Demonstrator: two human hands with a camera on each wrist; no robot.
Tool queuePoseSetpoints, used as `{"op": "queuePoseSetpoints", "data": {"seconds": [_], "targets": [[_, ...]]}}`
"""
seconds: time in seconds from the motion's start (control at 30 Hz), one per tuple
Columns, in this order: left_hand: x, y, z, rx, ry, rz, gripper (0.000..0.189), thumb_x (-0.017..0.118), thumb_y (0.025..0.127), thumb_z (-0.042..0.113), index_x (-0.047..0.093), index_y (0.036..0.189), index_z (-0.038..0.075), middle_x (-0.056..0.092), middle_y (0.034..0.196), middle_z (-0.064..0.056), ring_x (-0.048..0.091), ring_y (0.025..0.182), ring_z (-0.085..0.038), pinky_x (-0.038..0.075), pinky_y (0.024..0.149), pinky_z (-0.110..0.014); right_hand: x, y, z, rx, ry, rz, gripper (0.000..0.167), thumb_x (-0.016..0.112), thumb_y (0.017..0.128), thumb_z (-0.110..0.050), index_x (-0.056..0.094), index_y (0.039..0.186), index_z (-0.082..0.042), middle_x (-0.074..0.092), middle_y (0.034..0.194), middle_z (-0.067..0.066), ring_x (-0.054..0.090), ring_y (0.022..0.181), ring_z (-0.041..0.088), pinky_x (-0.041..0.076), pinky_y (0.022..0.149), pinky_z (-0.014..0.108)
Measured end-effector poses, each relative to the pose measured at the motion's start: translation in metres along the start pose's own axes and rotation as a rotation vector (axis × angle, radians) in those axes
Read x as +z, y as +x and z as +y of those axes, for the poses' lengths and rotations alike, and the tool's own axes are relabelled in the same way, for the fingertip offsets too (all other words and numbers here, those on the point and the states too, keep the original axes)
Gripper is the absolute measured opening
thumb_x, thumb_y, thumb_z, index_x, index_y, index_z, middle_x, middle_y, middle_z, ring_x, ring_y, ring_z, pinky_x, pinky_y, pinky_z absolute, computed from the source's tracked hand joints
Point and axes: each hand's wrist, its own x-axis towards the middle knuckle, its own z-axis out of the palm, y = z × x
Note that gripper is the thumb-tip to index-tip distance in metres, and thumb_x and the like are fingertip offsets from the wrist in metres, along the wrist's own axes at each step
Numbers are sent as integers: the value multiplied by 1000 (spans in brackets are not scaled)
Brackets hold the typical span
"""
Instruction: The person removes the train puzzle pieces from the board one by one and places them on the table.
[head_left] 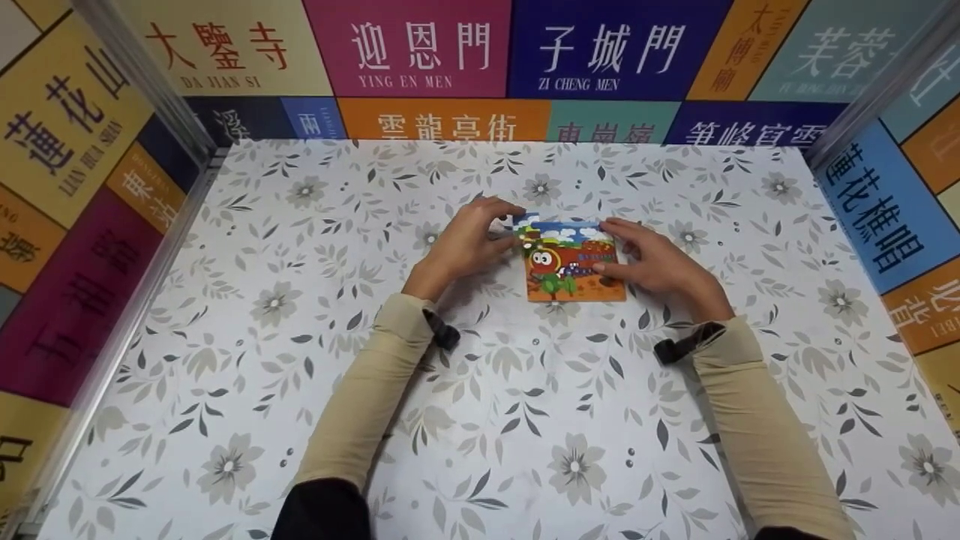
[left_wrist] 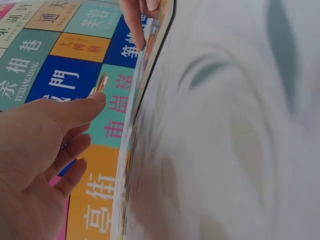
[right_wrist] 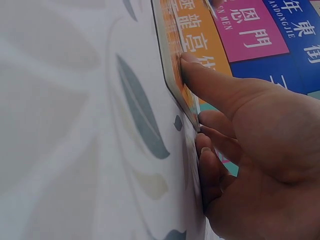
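Board (head_left: 577, 281) flat, picture top pointing away; left fingers (head_left: 501, 206) pinch piece (head_left: 527, 223); right fingers (head_left: 628, 230), relaxed, touch board

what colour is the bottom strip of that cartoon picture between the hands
The cartoon picture is orange along its bottom; the head view shows it best.

Straight to the surface (head_left: 495, 390): spreads broad, white and patterned, scattered all over with grey-beige blossoms, dark leaves and tiny dotted berries! Carries, beyond its middle and right of centre, a squarish picture board (head_left: 571, 261), lying face up, bright with blue sky, orange ground and big cartoon eyes!
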Motion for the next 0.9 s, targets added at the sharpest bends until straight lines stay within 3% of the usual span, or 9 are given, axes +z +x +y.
{"op": "queuePoseSetpoints", "data": {"seconds": [0.23, 0.9], "targets": [[-11, -15, -12, 3, -1, 15, 46, 83, 97, 24, 72, 140, 10, 73, 140, -8, 64, 134, -26, 47, 119, -40, 0, 0, 0, -6, -5, 2, 82, 73, 105, -42, 33, 172, -15, 20, 182, 13, 19, 167, 45, 19, 133, 65], [-41, -50, -44, -95, -17, 38, 49, 85, 96, 18, 71, 141, 9, 72, 142, -9, 63, 136, -29, 45, 122, -44, -2, -3, -2, -23, 17, -21, 84, 73, 105, -39, 30, 172, -12, 17, 182, 17, 17, 166, 47, 18, 132, 67]]}}
